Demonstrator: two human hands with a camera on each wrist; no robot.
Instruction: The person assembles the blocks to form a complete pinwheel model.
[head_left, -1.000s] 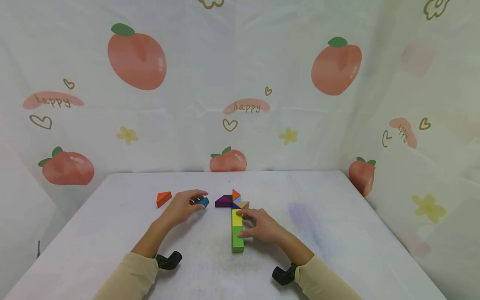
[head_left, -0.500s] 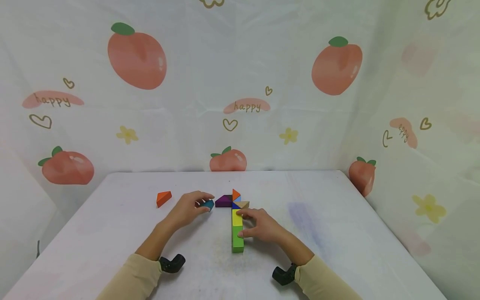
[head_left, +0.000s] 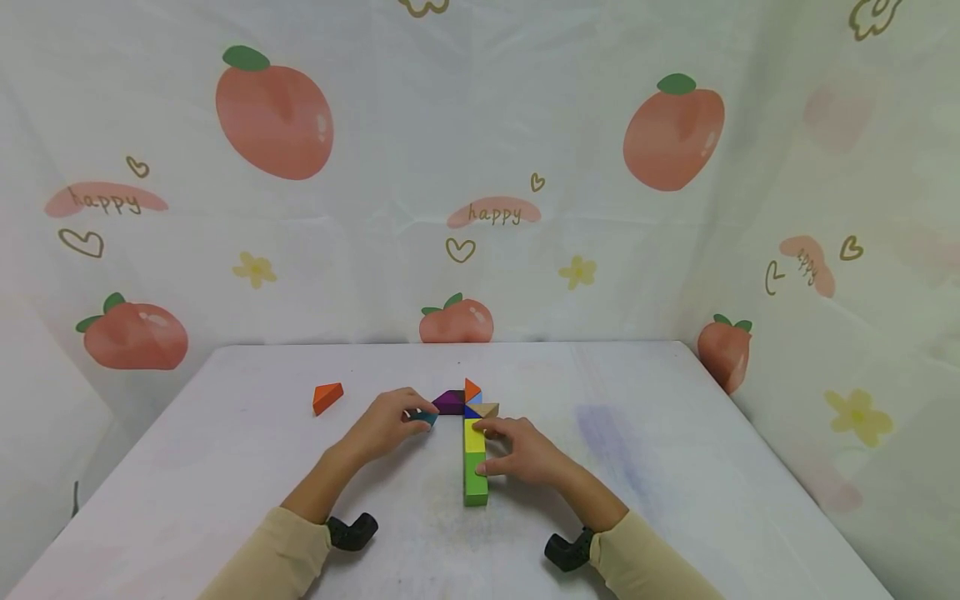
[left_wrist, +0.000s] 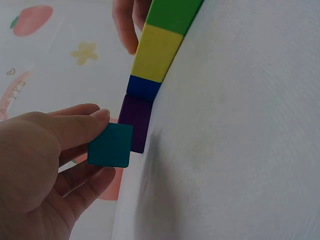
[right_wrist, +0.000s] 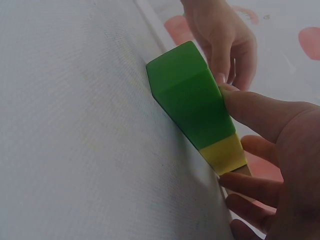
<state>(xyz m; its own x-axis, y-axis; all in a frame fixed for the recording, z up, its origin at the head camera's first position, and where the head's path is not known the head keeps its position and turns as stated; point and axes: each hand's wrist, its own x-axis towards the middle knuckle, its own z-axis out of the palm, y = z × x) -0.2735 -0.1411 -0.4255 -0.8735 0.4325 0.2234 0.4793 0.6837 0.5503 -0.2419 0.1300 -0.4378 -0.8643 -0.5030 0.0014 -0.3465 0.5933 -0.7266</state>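
My left hand [head_left: 384, 425] pinches a teal block [left_wrist: 110, 145] between thumb and fingers, near the left end of a purple block [head_left: 450, 403]. In the left wrist view its square end overlaps the purple block. On the right, my right hand [head_left: 528, 450] touches a row of blocks, thumb on the green block [head_left: 476, 479] and index finger on the yellow block [head_left: 474, 437]. Beyond the yellow one sit a dark blue block [head_left: 471, 412], a tan triangular block [head_left: 486, 409], a light blue piece [head_left: 476, 399] and a small orange triangular block [head_left: 472, 389].
A loose orange block [head_left: 327, 397] lies on the white table [head_left: 247, 467], left of my left hand. A patterned white cloth [head_left: 375, 250] hangs behind the table. Each wrist carries a black device [head_left: 354, 532].
My left hand has moved right and slightly nearer to me with the teal block, closing on the purple block. The right hand and the row of blocks have stayed put.
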